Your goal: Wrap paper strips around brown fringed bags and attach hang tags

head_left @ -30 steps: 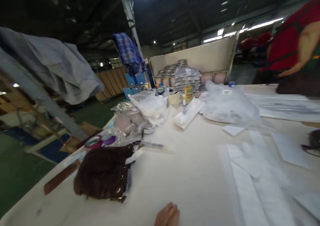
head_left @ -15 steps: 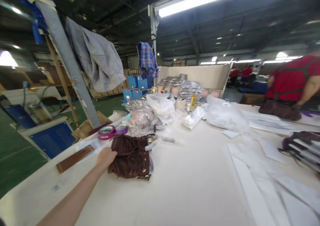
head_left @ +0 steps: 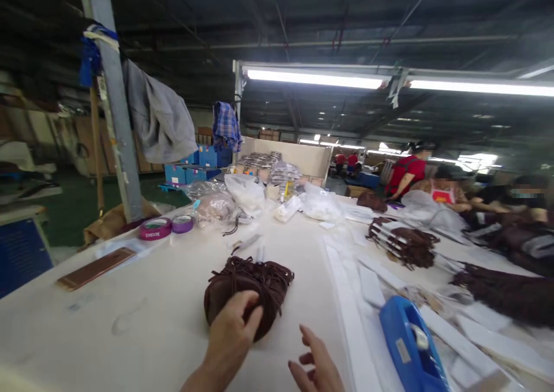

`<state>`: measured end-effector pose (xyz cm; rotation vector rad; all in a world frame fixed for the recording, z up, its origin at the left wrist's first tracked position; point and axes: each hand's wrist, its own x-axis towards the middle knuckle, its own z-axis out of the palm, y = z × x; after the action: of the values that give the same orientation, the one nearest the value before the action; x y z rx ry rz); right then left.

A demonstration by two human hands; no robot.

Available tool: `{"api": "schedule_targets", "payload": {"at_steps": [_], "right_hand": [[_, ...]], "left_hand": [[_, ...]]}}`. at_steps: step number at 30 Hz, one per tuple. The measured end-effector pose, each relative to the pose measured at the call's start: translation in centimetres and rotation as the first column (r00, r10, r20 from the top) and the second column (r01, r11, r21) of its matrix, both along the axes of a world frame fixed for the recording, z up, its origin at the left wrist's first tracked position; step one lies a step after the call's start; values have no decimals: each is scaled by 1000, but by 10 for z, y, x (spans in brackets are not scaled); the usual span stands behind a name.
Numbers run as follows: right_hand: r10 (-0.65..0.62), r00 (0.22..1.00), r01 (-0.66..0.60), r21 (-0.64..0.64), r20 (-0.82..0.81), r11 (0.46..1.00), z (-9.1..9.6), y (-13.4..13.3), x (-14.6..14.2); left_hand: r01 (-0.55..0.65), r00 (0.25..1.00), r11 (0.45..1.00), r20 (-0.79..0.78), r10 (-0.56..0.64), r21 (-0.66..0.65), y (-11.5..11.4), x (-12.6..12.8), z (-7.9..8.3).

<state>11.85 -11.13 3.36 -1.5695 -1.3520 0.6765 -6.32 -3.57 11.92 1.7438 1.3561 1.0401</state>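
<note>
A dark brown fringed bag (head_left: 246,294) lies on the white table just in front of me, with its fringe and small metal fittings toward the far side. My left hand (head_left: 234,328) is at its near face, fingers curled against the brown material; the fingertips are partly hidden. To the right of the bag, my right hand (head_left: 317,360) hovers low over the table with fingers spread and nothing in it. Just beyond the bag lie a dark cord and a small clear plastic piece (head_left: 249,242).
A blue tape dispenser (head_left: 411,346) stands at the right among white card strips. Stacked brown fringed bags (head_left: 404,242) lie beyond it. At left are a phone (head_left: 97,268) and tape rolls (head_left: 156,228); plastic bags (head_left: 244,196) sit at the back. Several people work at far right.
The brown bag has come nearer and turned, with my left hand now at its near face. My right hand has entered the view. The camera has turned right, bringing in the dispenser.
</note>
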Motion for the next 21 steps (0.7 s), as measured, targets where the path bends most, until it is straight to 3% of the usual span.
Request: {"api": "schedule_targets", "payload": {"at_steps": [1,4,7,9,12,16,19,21], "right_hand": [[-22,1000,22,16,-8,1000,-4,9,-7],[-52,997,54,47,-52,997,-8,39,-32],[-63,990,73,75,-127,995,0,63,-48],[-76,981,93,88,-178,992,8,68,-45],[-30,967,53,85,-252,995,15,55,-21],[109,947,-120,-18,-302,993,1,17,19],[135,926,-167,-62,-353,984,-13,-11,29],[147,909,-186,-64,-391,980,-13,-23,29]], "left_hand": [[-119,993,986,-7,121,118,8,-14,1],[-185,982,982,-19,186,46,43,-50,-3],[-73,997,993,3,74,-97,60,-60,-14],[35,999,991,43,-30,-129,54,-56,-26],[195,977,970,118,-179,-142,28,-53,-47],[297,942,934,218,-253,-197,-5,-67,-78],[245,969,957,72,-237,-152,-15,-75,-94],[189,975,982,-128,-183,30,-12,-75,-101]]}}
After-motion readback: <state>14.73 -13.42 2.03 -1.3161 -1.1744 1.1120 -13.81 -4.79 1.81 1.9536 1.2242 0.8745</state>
